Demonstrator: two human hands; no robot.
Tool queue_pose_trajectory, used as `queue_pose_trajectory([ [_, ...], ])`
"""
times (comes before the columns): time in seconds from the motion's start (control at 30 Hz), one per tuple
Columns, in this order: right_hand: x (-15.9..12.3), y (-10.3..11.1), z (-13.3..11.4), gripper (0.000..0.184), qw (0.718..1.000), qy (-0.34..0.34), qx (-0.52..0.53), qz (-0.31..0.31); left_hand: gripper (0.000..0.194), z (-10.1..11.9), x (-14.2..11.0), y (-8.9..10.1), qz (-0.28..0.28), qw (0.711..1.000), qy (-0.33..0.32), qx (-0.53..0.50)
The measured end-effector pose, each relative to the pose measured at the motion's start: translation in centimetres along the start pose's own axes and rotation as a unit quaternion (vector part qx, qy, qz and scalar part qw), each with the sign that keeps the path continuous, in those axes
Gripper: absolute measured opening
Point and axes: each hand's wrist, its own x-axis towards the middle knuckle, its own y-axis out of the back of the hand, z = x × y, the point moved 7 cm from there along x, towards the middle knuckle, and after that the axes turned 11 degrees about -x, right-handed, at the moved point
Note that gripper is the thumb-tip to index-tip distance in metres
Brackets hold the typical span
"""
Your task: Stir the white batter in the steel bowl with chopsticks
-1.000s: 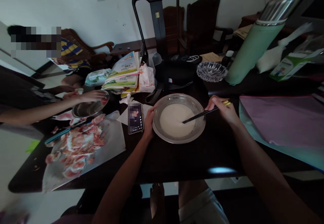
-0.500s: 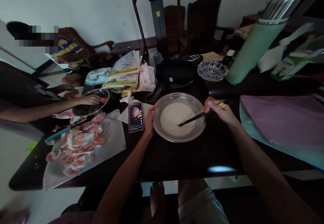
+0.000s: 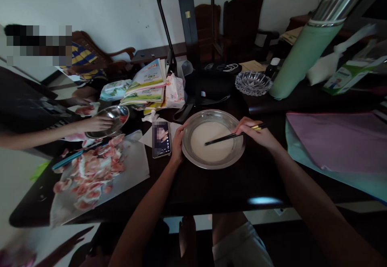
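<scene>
A wide metal bowl [image 3: 193,159] sits on the dark table in front of me, with a milky white liquid [image 3: 208,148] in it. My left hand [image 3: 178,144] grips the bowl's left rim. In my right hand [image 3: 252,130] is a pair of black chopsticks [image 3: 222,139] with gold bands near the top. Their tips dip into the liquid, left of the bowl's middle. A lit phone [image 3: 161,140] lies on white paper just left of my left hand.
Pinkish peel-like pieces [image 3: 93,166] and a blue-handled tool [image 3: 68,159] lie on a white sheet. Another person's hand [image 3: 101,123] reaches into a second metal bowl [image 3: 125,124]. Books [image 3: 148,82], a glass dish [image 3: 253,83], a green flask [image 3: 305,61] and a pink folder [image 3: 338,138] surround my bowl.
My right hand has shifted left, sweeping the chopstick tips left through the liquid. My left hand stays on the rim. The other person's hand has moved slightly left over the second bowl.
</scene>
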Motion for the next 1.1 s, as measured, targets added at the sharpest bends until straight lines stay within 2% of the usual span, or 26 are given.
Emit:
queue_pose_trajectory([
  [0.17,-0.1,2.0,0.6,0.048,0.995,-0.031,0.017,0.093,0.050,0.1,0.1,0.2,0.007,1.000,-0.015,0.005],
  [0.23,-0.1,1.8,0.6,0.051,0.996,-0.034,0.032,0.082,0.049,0.0,0.1,0.3,0.008,1.000,-0.018,0.003],
  [0.37,0.1,0.2,0.0,0.045,1.000,-0.012,-0.004,0.015,0.052,-0.1,0.2,0.4,0.012,1.000,-0.019,-0.004],
  [0.47,0.2,0.9,0.0,0.043,0.998,-0.011,-0.030,0.050,0.052,-0.3,0.2,0.4,0.018,1.000,-0.012,-0.007],
  [0.57,-0.1,2.3,0.5,0.048,0.994,-0.031,0.009,0.105,0.052,-0.3,0.2,0.4,0.014,1.000,-0.009,-0.004],
  [0.67,-0.1,1.8,0.4,0.051,0.996,-0.027,0.032,0.075,0.050,-0.1,0.2,0.3,0.009,1.000,-0.018,0.004],
  [0.73,0.0,0.6,0.1,0.047,0.999,-0.014,0.016,0.026,0.049,0.0,0.1,0.3,0.008,1.000,-0.024,0.006],
  [0.8,0.1,-0.1,-0.2,0.043,1.000,-0.003,-0.013,0.003,0.049,0.1,0.1,0.2,0.007,1.000,-0.026,0.007],
  [0.87,0.2,0.4,-0.1,0.042,0.999,-0.004,-0.029,0.032,0.050,0.1,0.1,0.2,0.006,1.000,-0.023,0.006],
  [0.97,0.0,1.9,0.3,0.047,0.995,-0.025,0.004,0.098,0.052,-0.1,0.1,0.1,-0.001,1.000,-0.014,-0.004],
  [1.03,-0.1,1.9,0.4,0.050,0.995,-0.031,0.034,0.092,0.052,-0.1,0.2,0.1,-0.002,1.000,-0.013,-0.010],
  [1.1,-0.1,1.0,0.1,0.051,0.998,-0.028,0.037,0.052,0.053,-0.2,0.2,0.2,0.002,1.000,-0.011,-0.013],
])
